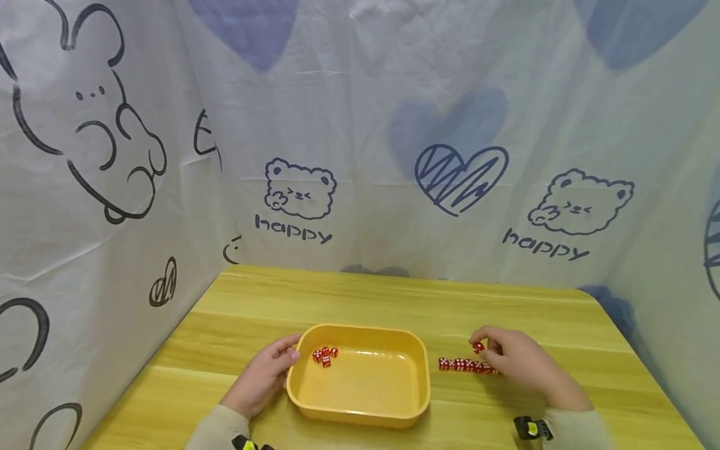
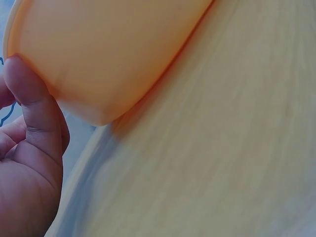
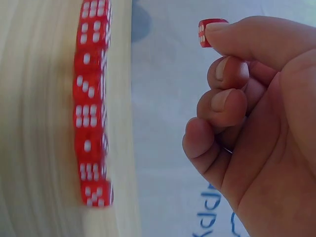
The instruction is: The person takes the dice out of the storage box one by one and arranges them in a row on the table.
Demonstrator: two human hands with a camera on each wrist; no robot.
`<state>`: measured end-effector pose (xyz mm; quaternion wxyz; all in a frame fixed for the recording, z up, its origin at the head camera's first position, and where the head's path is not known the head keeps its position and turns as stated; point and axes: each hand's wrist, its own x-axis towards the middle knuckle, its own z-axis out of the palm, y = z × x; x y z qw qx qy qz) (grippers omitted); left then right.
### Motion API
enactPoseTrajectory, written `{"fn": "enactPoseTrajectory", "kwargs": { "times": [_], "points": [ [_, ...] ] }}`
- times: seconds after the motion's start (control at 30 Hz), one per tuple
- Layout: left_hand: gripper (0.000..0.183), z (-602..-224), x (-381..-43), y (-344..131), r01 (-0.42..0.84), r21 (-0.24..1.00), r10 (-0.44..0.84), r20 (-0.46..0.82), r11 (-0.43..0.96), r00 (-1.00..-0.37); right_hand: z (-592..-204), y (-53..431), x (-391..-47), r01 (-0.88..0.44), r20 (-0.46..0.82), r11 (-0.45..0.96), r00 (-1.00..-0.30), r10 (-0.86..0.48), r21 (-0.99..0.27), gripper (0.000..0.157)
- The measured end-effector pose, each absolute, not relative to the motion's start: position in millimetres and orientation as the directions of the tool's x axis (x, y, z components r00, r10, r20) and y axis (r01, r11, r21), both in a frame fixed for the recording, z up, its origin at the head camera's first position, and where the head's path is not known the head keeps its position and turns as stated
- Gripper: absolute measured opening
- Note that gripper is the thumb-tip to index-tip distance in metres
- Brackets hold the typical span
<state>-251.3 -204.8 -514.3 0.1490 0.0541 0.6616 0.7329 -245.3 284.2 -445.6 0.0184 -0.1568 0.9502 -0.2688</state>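
Note:
My left hand [image 1: 264, 373] holds the left rim of a yellow plastic tub [image 1: 371, 384], thumb at the edge. In the left wrist view that thumb lies against the tub wall [image 2: 108, 54]. Several red dice with white pips [image 1: 325, 360] lie together inside, at the tub's left end. Thumb and finger of my right hand [image 1: 523, 359] pinch one red die [image 3: 203, 33], raised over the table to the right. Just below it runs a straight row of red dice [image 3: 88, 116], set side by side; my hand covers its right end in the head view.
A yellow wood-grain table [image 1: 270, 294] carries everything. Behind it and along both sides hangs a pale cloth [image 1: 360, 125] printed with hearts, bears and the word happy. The row of dice stands a short way right of the tub.

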Motion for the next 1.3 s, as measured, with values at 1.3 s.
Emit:
{"fn": "enactPoseTrajectory", "kwargs": {
  "times": [1.3],
  "points": [
    [0.057, -510.6, -250.1, -204.4, -0.162, 0.982, 0.31, -0.125, -0.095, -0.942, -488.4, 377.2, -247.5, -0.081, -0.153, 0.784, -0.964, -0.219, -0.615, 0.018]
  ]
}}
